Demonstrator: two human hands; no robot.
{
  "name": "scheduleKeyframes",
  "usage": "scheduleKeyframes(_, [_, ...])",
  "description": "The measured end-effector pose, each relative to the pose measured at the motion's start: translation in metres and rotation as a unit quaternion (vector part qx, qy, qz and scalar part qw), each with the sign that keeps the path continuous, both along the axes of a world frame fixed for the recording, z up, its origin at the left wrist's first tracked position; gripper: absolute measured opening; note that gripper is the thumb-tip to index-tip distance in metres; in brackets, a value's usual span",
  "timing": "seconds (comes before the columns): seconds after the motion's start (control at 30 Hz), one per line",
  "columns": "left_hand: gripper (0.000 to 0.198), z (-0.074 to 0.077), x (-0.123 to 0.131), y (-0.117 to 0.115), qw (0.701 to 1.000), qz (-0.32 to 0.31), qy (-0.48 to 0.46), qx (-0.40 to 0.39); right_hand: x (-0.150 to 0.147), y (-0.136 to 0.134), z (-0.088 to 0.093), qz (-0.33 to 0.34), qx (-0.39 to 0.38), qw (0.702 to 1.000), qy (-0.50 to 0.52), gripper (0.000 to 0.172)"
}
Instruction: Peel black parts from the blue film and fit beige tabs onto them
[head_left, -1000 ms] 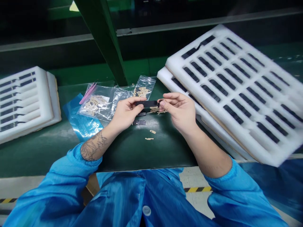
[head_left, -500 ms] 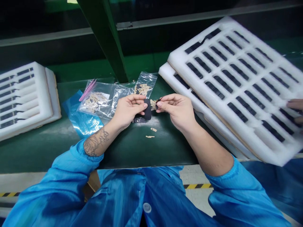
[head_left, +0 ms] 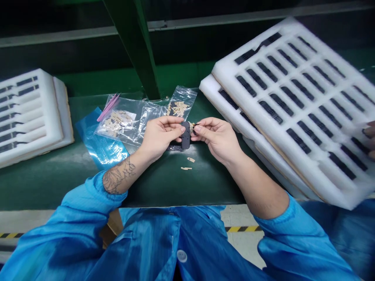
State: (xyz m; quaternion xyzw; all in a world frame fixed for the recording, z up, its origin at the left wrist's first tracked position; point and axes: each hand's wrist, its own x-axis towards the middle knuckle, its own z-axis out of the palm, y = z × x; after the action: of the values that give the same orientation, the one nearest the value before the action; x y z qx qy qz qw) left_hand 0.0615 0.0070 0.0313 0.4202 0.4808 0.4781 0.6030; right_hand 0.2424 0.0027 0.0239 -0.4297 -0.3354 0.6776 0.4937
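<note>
Black part (head_left: 185, 135) in left hand (head_left: 160, 136), tan tab (head_left: 191, 127) by right hand (head_left: 218, 137)

a green workbench (head_left: 49, 183) runs across the view. behind it, a dark green upright post (head_left: 131, 47) rises past a pale metal rail (head_left: 58, 35), and below its front edge lies a pale floor (head_left: 243, 246) with yellow-and-black hazard tape (head_left: 243, 229).

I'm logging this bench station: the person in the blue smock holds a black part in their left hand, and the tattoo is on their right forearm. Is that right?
Not quite: the tattoo is on the left forearm, not the right, as the head view shows. The rest stands: the blue smock, and the black part held in the left hand.
</note>
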Motion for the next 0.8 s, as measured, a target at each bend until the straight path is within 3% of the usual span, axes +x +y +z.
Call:
scheduleKeyframes(0.37, [0.030,0.001,0.001,-0.001,1.000,0.009,0.012,0.007,-0.004,-0.004,0.001,-0.023,0.050,0.998,-0.031,0.037])
scheduleKeyframes(0.57, [0.016,-0.004,-0.003,-0.002,0.982,-0.024,0.141,0.122,-0.003,-0.008,0.003,-0.046,0.141,0.982,-0.119,0.035])
scheduleKeyframes(0.67, [0.017,-0.008,-0.007,-0.003,0.944,-0.087,0.259,0.187,0.001,-0.011,0.002,-0.064,0.225,0.950,-0.205,0.034])
scheduleKeyframes(0.8, [0.022,-0.004,-0.008,-0.005,0.921,-0.178,0.290,0.190,0.018,-0.011,-0.003,-0.071,0.435,0.833,-0.335,0.018])
